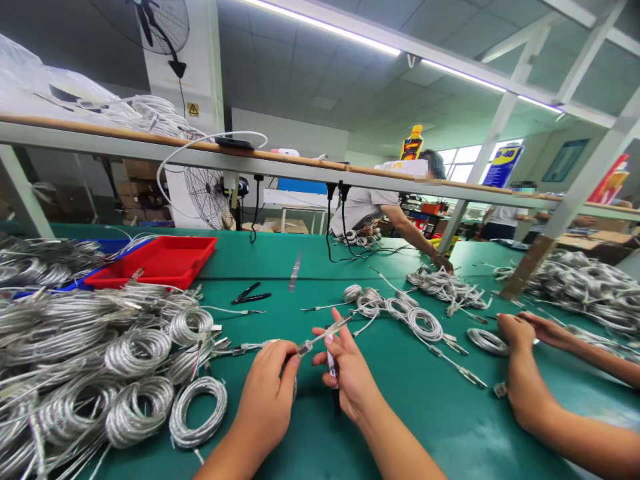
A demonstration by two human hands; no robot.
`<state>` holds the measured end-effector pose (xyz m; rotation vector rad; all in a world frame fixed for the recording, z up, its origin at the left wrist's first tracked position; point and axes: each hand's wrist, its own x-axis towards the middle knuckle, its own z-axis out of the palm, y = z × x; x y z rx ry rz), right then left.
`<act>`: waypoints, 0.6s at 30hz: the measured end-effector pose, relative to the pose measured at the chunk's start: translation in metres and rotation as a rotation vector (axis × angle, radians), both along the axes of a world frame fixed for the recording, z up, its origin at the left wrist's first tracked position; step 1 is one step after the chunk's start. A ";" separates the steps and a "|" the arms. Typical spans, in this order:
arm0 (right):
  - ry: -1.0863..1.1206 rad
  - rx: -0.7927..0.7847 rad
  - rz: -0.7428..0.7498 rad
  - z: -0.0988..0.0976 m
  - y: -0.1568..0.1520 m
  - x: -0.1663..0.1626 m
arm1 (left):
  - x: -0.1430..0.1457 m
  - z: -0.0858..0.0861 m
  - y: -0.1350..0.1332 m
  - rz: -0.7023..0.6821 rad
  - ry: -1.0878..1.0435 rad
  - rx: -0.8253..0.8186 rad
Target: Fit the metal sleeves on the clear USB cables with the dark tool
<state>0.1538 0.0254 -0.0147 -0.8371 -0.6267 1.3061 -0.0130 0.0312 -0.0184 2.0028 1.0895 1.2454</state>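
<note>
In front of me, my left hand [270, 383] pinches a silvery cable [305, 347] between thumb and fingers, at a thick cylindrical part. The cable's thin end [340, 326] points up and right across the fingers of my right hand [353, 377]. That hand is partly curled round a slim white-and-black pen-like tool [331, 365], its index finger stretched upward. Whether the right fingers also grip the cable end I cannot tell. Coiled silver cables [137, 353] are heaped left of my left hand, and a single coil [199, 412] lies at the heap's near edge.
Beyond the heap are a red tray [173, 263] and black-handled cutters [250, 293]. More coils [415, 317] lie right of centre. A co-worker's hands [520, 330] work at the right; another person's arm [413, 230] reaches in behind. A shelf [300, 167] spans above the green table [400, 427].
</note>
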 end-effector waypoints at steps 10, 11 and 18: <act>0.381 0.114 0.306 0.018 -0.015 -0.003 | 0.005 0.005 -0.006 -0.096 0.125 0.065; 0.434 0.121 0.342 0.019 -0.016 -0.004 | 0.005 0.005 -0.006 -0.100 0.138 0.068; 0.461 0.178 0.432 0.020 -0.020 -0.010 | 0.002 0.007 -0.005 -0.056 0.183 0.080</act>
